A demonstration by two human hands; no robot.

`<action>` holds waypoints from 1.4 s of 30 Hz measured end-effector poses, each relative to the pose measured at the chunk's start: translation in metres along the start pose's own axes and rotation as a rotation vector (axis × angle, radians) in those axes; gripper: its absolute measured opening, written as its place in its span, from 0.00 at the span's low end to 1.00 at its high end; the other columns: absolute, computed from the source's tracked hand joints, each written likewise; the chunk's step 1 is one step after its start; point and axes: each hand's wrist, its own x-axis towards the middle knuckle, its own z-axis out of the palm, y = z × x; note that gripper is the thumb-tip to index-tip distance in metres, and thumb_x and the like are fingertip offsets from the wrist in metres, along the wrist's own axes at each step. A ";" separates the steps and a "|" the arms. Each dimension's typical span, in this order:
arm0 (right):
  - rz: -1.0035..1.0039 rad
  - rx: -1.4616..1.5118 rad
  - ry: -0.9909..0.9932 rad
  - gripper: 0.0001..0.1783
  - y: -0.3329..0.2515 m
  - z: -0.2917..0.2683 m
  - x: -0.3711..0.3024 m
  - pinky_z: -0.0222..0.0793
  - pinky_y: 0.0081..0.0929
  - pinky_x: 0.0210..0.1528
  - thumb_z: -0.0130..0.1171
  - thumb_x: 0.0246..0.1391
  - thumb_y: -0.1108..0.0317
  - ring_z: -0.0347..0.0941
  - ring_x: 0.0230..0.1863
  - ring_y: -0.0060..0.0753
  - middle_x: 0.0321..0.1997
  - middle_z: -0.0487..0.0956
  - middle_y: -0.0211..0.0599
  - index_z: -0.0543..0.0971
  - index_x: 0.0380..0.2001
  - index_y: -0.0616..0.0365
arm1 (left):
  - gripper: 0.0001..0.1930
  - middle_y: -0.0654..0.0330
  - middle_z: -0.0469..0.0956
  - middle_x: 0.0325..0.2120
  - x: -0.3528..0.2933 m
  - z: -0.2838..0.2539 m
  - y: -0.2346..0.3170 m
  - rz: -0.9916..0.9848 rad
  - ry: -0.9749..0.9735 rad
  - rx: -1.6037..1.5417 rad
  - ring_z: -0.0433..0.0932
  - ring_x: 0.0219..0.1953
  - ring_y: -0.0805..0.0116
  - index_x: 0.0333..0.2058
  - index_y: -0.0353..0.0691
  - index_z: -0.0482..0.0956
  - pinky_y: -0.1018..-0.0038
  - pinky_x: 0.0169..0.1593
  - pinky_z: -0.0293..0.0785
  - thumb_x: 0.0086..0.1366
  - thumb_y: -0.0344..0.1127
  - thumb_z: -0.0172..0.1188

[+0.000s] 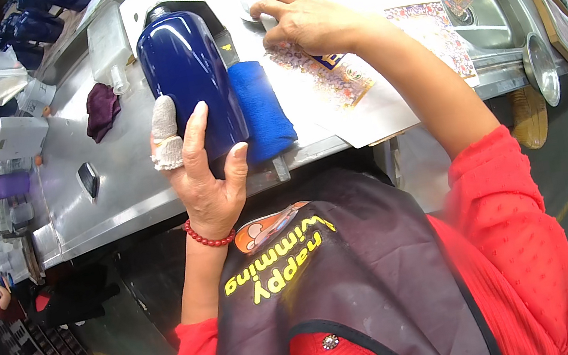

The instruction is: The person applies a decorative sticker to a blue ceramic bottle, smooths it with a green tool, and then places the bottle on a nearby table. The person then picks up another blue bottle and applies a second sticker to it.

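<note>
A glossy dark blue bottle (186, 73) lies with its neck pointing away from me, beside a rolled blue cloth (262, 109). My left hand (207, 180) rests against its near end, fingers and thumb on the bottle. A grey cloth cover (165, 126) wraps one finger of that hand. Over white sheets with colourful printed patterns (343, 79), my right hand (310, 21) reaches across with bent fingers. Next to its fingertips is a small pale object (268, 22); whether the fingers grip it is unclear.
On the metal table (69, 208) lie a dark red cloth (103, 110) and a small dark piece (88, 180). A clear container (109, 45) stands left of the bottle. At right is a metal sink (495, 37) with a round metal bowl (542, 69) at its edge.
</note>
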 end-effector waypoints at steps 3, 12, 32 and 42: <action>-0.062 0.070 -0.014 0.06 0.003 -0.005 0.014 0.71 0.41 0.61 0.69 0.50 0.72 0.65 0.68 0.38 0.65 0.71 0.32 0.85 0.33 0.50 | 0.31 0.39 0.64 0.67 0.000 0.000 -0.001 0.006 0.009 -0.008 0.62 0.68 0.40 0.64 0.40 0.73 0.51 0.70 0.55 0.63 0.42 0.69; -0.128 0.262 0.128 0.08 0.006 -0.012 -0.002 0.72 0.39 0.60 0.70 0.51 0.74 0.67 0.64 0.44 0.62 0.71 0.37 0.78 0.27 0.56 | 0.33 0.38 0.64 0.67 -0.001 0.000 -0.004 0.008 0.008 -0.028 0.61 0.68 0.38 0.64 0.41 0.73 0.49 0.71 0.53 0.61 0.42 0.70; 0.710 -0.011 0.116 0.18 0.175 0.033 0.115 0.72 0.56 0.56 0.65 0.57 0.53 0.69 0.60 0.59 0.54 0.77 0.49 0.86 0.40 0.56 | 0.53 0.39 0.73 0.59 -0.014 -0.020 -0.026 -0.131 -0.123 0.044 0.71 0.60 0.40 0.69 0.26 0.61 0.40 0.71 0.47 0.63 0.70 0.58; 0.688 -0.087 0.170 0.22 0.201 0.056 0.096 0.73 0.56 0.55 0.59 0.62 0.47 0.72 0.55 0.61 0.53 0.77 0.51 0.87 0.39 0.55 | 0.49 0.43 0.76 0.56 -0.007 -0.028 -0.039 -0.062 -0.185 0.065 0.73 0.57 0.44 0.69 0.27 0.61 0.37 0.68 0.51 0.62 0.61 0.64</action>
